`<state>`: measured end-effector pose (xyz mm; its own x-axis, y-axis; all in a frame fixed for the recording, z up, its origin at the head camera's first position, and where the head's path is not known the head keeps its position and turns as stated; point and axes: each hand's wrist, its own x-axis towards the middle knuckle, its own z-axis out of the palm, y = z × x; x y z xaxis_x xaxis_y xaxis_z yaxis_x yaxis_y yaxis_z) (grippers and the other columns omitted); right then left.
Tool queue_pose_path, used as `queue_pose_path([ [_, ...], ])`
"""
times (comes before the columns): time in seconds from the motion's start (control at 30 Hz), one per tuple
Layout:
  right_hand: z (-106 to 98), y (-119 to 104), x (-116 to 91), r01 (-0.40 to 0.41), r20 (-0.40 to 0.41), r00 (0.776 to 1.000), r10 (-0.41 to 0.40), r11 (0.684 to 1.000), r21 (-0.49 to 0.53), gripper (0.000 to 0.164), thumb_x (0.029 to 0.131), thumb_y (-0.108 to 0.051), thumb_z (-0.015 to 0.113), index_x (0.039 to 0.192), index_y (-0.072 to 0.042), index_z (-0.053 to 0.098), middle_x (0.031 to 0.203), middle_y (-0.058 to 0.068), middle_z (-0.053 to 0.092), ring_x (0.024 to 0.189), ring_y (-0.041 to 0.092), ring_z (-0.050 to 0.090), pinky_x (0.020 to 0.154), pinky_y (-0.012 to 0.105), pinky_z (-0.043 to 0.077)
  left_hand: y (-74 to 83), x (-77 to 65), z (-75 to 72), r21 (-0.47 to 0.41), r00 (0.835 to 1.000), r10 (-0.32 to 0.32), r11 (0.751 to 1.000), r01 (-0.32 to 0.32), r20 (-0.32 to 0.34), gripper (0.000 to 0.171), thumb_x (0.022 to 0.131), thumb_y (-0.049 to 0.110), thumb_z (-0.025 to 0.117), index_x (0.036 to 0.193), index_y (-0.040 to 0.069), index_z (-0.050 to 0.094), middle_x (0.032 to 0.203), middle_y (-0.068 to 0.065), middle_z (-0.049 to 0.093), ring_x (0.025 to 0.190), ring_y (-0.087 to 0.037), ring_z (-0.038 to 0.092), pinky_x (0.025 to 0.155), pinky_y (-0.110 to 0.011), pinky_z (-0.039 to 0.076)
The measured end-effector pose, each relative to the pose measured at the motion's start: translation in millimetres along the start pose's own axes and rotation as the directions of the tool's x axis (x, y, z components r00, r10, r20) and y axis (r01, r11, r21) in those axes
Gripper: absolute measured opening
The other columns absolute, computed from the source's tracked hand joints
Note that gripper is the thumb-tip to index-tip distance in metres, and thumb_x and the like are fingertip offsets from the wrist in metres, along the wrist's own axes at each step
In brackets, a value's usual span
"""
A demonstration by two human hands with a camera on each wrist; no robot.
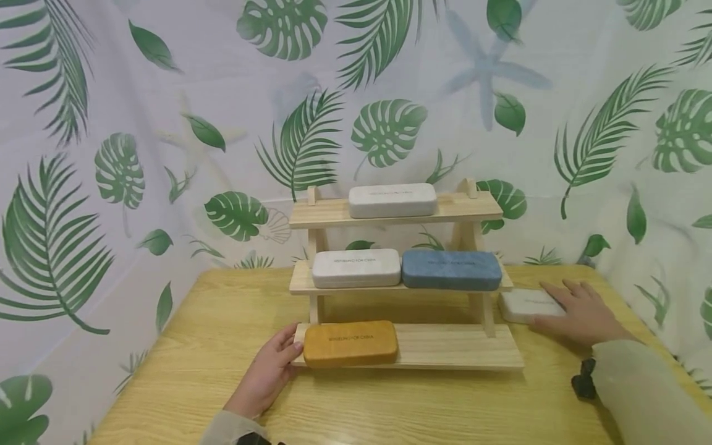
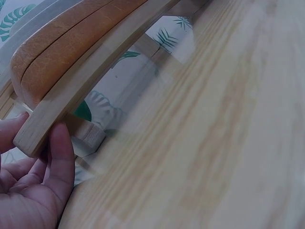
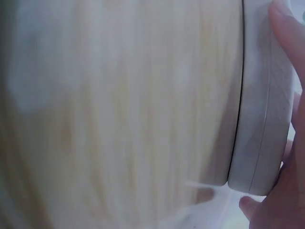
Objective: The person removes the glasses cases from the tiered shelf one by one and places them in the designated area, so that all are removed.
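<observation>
My left hand pinches the left end of the lowest board of a three-tier wooden display rack, thumb above and fingers below in the left wrist view. Right beside it on that board lies an orange glasses case. To the right of the rack, my right hand grips the right end of a white glasses case lying flat on the table. The right wrist view shows the thumb along the side of this case and a fingertip by its far end; the palm side is partly out of frame.
The middle tier bears a white case and a blue case side by side. Another white case sits on the top tier. A leaf-print cloth stands behind the wooden table.
</observation>
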<state>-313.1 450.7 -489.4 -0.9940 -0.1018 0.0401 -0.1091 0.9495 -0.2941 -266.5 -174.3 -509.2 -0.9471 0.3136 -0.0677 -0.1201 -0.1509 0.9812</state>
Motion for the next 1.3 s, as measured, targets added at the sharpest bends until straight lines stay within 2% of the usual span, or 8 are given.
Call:
queue_pose_path([
  [0.17, -1.9, -8.2, 0.5, 0.039, -0.101, 0.994, -0.040, 0.999, -0.008, 0.101, 0.089, -0.069, 0.062, 0.158, -0.003, 0.030, 0.153, 0.043, 0.019, 0.136, 0.068, 0.011, 0.101, 0.081, 0.015, 2.1, -1.1, 0.1, -0.004, 1.000, 0.006, 1.000, -0.006, -0.025, 0.067, 0.107, 0.016, 0.053, 0.159, -0.003, 0.015, 0.153, -0.029, 0.035, 0.122, -0.027, 0.056, 0.096, -0.040, 0.051],
  [0.3, -13.5, -20.6, -10.1, 0.079, -0.193, 0.979, -0.062, 0.993, 0.084, 0.090, 0.097, -0.055, 0.062, 0.159, 0.000, 0.025, 0.153, 0.043, 0.018, 0.136, 0.066, 0.013, 0.102, 0.080, 0.013, 2.9, -0.9, 2.5, -0.022, 1.000, -0.004, 1.000, 0.003, -0.022, 0.067, 0.107, 0.015, 0.052, 0.159, -0.003, 0.015, 0.156, -0.028, 0.032, 0.123, -0.028, 0.055, 0.097, -0.041, 0.051],
  [0.47, -29.5, -39.3, -23.6, 0.109, -0.248, 0.967, -0.056, 0.973, 0.205, 0.082, 0.103, -0.043, 0.058, 0.162, -0.003, 0.017, 0.158, 0.040, 0.008, 0.142, 0.061, 0.001, 0.105, 0.079, 0.002, 3.9, 0.4, 4.2, -0.023, 0.999, -0.003, 1.000, 0.003, -0.034, 0.065, 0.108, 0.013, 0.051, 0.159, -0.002, 0.016, 0.158, -0.026, 0.030, 0.124, -0.028, 0.054, 0.098, -0.040, 0.050],
  [0.7, -42.1, -68.4, -41.0, 0.188, -0.327, 0.939, -0.110, 0.957, 0.219, 0.073, 0.104, -0.033, 0.057, 0.161, -0.006, 0.022, 0.161, 0.036, 0.009, 0.144, 0.059, 0.001, 0.106, 0.079, -0.001, 2.3, -0.4, 3.7, -0.021, 0.999, -0.013, 1.000, 0.012, -0.038, 0.065, 0.107, 0.013, 0.052, 0.159, -0.002, 0.017, 0.152, -0.028, 0.037, 0.120, -0.028, 0.057, 0.097, -0.041, 0.051],
  [0.9, -51.6, -95.5, -54.4, 0.247, -0.344, 0.926, -0.153, 0.937, 0.248, 0.072, 0.103, -0.028, 0.058, 0.163, -0.012, 0.022, 0.165, 0.027, 0.005, 0.147, 0.054, -0.003, 0.106, 0.079, -0.002, 1.2, 0.1, 3.5, -0.020, 0.999, -0.015, 1.000, 0.015, -0.033, 0.066, 0.107, 0.014, 0.052, 0.160, -0.002, 0.015, 0.153, -0.027, 0.037, 0.120, -0.026, 0.057, 0.095, -0.039, 0.052],
  [1.17, -62.6, -138.4, -66.5, 0.338, -0.367, 0.897, -0.245, 0.917, 0.213, 0.074, 0.098, -0.026, 0.067, 0.161, -0.018, 0.030, 0.165, 0.023, 0.012, 0.150, 0.047, -0.001, 0.109, 0.077, -0.002, 2.7, -0.1, 3.9, -0.021, 0.999, -0.008, 1.000, 0.007, -0.031, 0.066, 0.107, 0.013, 0.052, 0.160, -0.002, 0.015, 0.157, -0.026, 0.032, 0.119, -0.025, 0.058, 0.095, -0.038, 0.052],
  [1.3, -63.5, -161.4, -71.1, 0.367, -0.345, 0.896, -0.280, 0.904, 0.219, 0.078, 0.094, -0.026, 0.072, 0.161, -0.022, 0.032, 0.166, 0.019, 0.014, 0.150, 0.045, 0.002, 0.106, 0.079, 0.004, 3.7, -1.2, 4.0, -0.021, 0.999, -0.015, 1.000, 0.014, -0.029, 0.066, 0.107, 0.014, 0.052, 0.160, -0.001, 0.015, 0.156, -0.026, 0.033, 0.119, -0.025, 0.058, 0.095, -0.039, 0.052],
])
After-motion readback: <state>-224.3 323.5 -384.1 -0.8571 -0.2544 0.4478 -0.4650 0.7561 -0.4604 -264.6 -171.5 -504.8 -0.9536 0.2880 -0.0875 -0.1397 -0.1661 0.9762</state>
